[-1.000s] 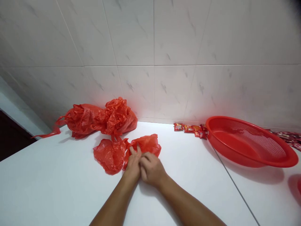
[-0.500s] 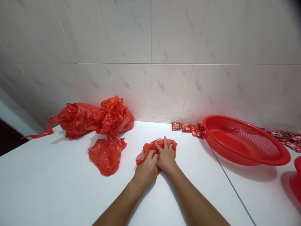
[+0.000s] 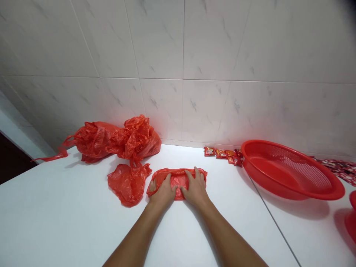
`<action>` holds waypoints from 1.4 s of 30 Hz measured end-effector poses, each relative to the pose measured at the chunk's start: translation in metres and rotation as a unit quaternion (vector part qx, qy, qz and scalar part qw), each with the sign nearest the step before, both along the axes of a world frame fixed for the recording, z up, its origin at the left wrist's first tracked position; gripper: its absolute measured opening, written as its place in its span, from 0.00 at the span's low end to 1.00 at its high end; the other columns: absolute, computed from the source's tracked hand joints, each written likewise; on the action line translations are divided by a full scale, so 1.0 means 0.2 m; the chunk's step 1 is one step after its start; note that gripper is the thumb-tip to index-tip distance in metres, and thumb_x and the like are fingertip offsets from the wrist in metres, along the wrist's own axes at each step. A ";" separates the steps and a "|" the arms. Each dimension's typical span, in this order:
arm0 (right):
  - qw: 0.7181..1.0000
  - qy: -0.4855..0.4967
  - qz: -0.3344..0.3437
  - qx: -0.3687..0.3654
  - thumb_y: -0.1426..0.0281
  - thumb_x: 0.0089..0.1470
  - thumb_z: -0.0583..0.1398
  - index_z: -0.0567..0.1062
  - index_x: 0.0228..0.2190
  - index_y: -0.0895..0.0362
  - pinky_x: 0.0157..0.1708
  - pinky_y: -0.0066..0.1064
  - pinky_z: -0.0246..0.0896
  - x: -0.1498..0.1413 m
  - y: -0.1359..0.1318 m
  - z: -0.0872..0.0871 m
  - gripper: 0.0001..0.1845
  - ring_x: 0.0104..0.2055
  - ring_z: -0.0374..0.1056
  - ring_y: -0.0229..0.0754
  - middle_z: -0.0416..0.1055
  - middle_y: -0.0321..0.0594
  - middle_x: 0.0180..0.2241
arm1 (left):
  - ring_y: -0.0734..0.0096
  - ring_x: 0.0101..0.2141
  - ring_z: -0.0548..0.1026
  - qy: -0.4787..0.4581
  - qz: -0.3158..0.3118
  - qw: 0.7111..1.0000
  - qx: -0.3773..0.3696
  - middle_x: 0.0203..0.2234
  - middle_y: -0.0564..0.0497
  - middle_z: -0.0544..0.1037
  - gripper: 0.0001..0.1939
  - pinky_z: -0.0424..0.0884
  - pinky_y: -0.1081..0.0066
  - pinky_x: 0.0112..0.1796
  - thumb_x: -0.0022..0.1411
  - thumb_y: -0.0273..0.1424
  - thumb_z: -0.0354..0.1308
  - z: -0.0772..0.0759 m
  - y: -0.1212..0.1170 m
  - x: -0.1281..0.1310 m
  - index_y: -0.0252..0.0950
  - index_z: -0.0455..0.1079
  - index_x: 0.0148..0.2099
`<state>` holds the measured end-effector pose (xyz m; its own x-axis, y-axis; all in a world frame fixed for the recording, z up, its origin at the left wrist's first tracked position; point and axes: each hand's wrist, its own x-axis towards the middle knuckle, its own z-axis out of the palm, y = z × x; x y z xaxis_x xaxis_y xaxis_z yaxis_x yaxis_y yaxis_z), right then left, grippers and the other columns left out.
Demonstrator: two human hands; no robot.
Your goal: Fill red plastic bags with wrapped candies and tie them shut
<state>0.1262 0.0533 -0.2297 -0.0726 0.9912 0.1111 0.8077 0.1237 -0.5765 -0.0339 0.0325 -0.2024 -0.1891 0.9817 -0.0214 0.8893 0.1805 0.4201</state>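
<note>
My left grip (image 3: 162, 193) and my right grip (image 3: 195, 188) are both open, palms pressed down and fingers spread across a red plastic bag (image 3: 177, 178). Neither one pinches or closes around it; the bag just lies flattened under them. It sits on the white tabletop (image 3: 69, 200) in front of me, folded into a long, low shape that runs sideways. Its far edge stretches past my fingertips, and its left end pokes out beside my left thumb. My two hands are side by side, nearly touching, with a narrow strip of the bag showing between them.

Just to the left of my left hand lies a crumpled red bag (image 3: 128, 184), loose and unfolded. Beyond it, against the wall, is a bulky heap of scrunched red bags (image 3: 116, 139), with a thin plastic tail (image 3: 51, 157) trailing off the left side. The wall behind is covered in pale marbled tiles (image 3: 211, 111).

To my right, a row of small red sachets (image 3: 224, 154) sits along the foot of the wall, beside a large red oval basket (image 3: 289, 191) with a mesh side. Past the basket lies a strip of patterned red packets (image 3: 335, 168), and a red object (image 3: 350, 218) is cut off at the edge of my view.
</note>
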 end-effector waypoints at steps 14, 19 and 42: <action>0.944 0.098 0.135 0.286 0.72 0.61 0.57 0.83 0.47 0.51 0.47 0.40 0.71 0.00 0.00 -0.01 0.17 0.45 0.72 0.47 0.76 0.44 0.46 | 0.40 0.51 0.80 0.023 -0.094 0.995 -0.020 0.50 0.33 0.82 0.38 0.73 0.57 0.45 0.54 0.39 0.65 0.07 -0.06 -0.01 0.30 0.67 0.65; 0.995 -0.054 0.066 0.055 0.54 0.59 0.63 0.74 0.64 0.46 0.64 0.65 0.49 -0.03 -0.02 -0.02 0.32 0.71 0.52 0.73 0.57 0.49 0.72 | 0.48 0.47 0.82 0.007 -0.113 0.993 -0.021 0.46 0.42 0.84 0.25 0.74 0.61 0.43 0.59 0.40 0.62 0.03 -0.05 -0.01 0.39 0.73 0.57; 0.967 -0.172 -0.014 -0.185 0.35 0.56 0.58 0.51 0.74 0.34 0.70 0.69 0.25 0.66 -0.42 -0.01 0.50 0.76 0.26 0.81 0.22 0.36 0.79 | 0.57 0.49 0.79 -0.049 -0.423 0.903 0.049 0.52 0.43 0.79 0.18 0.75 0.58 0.50 0.69 0.29 0.53 0.07 -0.37 0.42 0.40 0.76 0.57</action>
